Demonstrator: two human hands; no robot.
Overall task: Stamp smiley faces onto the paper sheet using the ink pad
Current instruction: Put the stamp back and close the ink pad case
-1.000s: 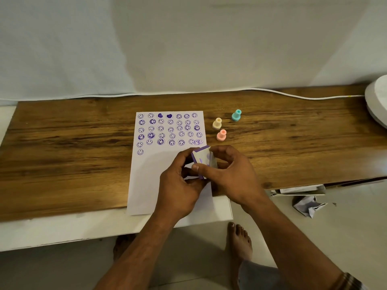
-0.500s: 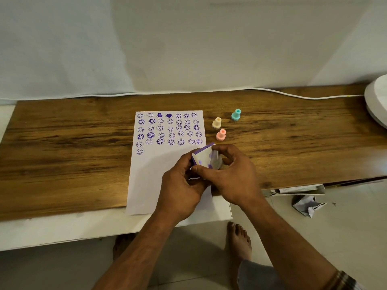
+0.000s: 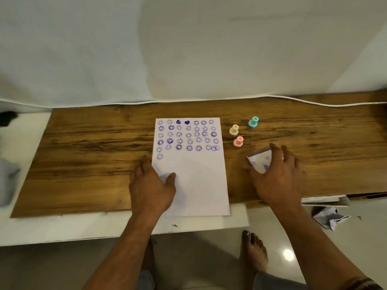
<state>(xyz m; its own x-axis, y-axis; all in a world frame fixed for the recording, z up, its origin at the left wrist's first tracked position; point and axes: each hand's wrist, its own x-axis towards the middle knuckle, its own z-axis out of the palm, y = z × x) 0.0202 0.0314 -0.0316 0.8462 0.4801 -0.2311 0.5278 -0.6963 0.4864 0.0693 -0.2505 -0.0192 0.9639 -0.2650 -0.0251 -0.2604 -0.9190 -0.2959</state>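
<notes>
The left hand lies open and flat on the paper sheet's left edge. The right hand grips the ink pad on the table, right of the sheet.

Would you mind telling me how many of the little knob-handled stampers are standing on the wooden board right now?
3, all right of the paper sheet: the teal stamper farthest back, the cream stamper nearer the sheet, and the pink stamper nearest. None seem hidden.
</notes>
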